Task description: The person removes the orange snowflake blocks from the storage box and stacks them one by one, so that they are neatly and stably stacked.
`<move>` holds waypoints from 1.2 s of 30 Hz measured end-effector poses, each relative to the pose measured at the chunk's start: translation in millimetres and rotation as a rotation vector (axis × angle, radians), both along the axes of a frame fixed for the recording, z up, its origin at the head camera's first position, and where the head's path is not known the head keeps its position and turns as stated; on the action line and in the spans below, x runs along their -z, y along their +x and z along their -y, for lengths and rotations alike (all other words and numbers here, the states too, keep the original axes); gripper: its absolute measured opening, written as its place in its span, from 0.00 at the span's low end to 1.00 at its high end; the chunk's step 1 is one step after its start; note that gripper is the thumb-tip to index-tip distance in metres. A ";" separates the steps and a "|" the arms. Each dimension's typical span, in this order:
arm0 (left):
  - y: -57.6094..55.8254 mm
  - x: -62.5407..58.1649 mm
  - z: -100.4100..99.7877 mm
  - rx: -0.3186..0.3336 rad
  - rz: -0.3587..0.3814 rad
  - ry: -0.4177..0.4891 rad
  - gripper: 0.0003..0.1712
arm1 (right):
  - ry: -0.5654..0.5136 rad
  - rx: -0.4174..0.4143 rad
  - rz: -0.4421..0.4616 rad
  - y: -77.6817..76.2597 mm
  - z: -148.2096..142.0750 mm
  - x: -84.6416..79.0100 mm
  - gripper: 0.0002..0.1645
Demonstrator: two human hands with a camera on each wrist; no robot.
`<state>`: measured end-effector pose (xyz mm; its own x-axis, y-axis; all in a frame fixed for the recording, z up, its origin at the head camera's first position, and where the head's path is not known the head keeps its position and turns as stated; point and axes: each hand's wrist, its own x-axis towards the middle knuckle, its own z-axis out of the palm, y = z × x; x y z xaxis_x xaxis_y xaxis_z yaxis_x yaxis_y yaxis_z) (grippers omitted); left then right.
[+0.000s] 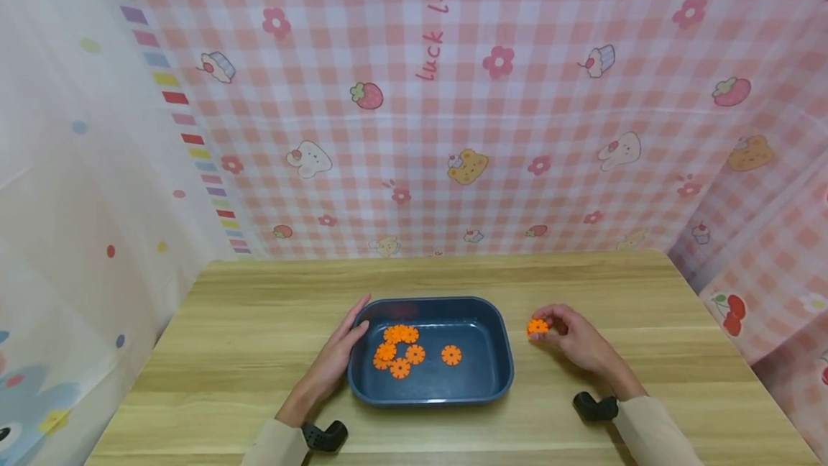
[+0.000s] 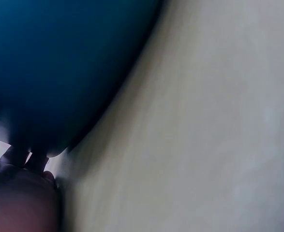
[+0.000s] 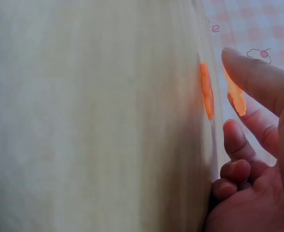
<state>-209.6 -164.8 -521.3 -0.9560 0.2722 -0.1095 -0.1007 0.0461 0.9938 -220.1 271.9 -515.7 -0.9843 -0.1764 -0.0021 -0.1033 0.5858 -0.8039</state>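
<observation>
A dark blue rectangular tray (image 1: pixel 446 387) stands on the table, with several orange notched discs (image 1: pixel 415 354) lying in it, most of them clustered at its left. My left hand (image 1: pixel 333 362) holds the tray's left end, thumb over the rim and fingers along the outer wall. In the left wrist view its fingers are dark against the tray wall (image 2: pixel 59 63). To the right of the tray, my right hand (image 1: pixel 576 340) pinches an orange notched disc (image 3: pixel 237 96) between thumb and finger. Another orange disc (image 3: pixel 207 92) lies on the table just beside it.
The wooden table (image 1: pixel 259 322) extends around the tray, its far edge meeting a pink checked cloth (image 1: pixel 414 149). White printed cloth (image 1: pixel 97 185) hangs on the left, more checked cloth (image 1: pixel 763 272) on the right. Black wrist devices (image 1: pixel 595 406) sit at both wrists.
</observation>
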 end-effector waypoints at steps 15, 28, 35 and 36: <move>0.4 -0.6 -0.5 0.004 0.002 -0.007 0.31 | 0.050 -0.027 -0.096 1.5 3.7 1.2 0.15; 1.7 -0.5 -1.2 -0.004 0.001 -0.003 0.31 | 0.093 -0.017 -0.096 1.5 5.0 1.9 0.16; 1.9 0.1 -1.0 -0.005 -0.006 0.001 0.31 | 0.106 -0.003 -0.095 1.1 3.0 3.1 0.17; 1.7 0.3 -0.9 -0.006 -0.007 0.002 0.31 | 0.104 -0.002 -0.096 1.0 2.9 3.2 0.17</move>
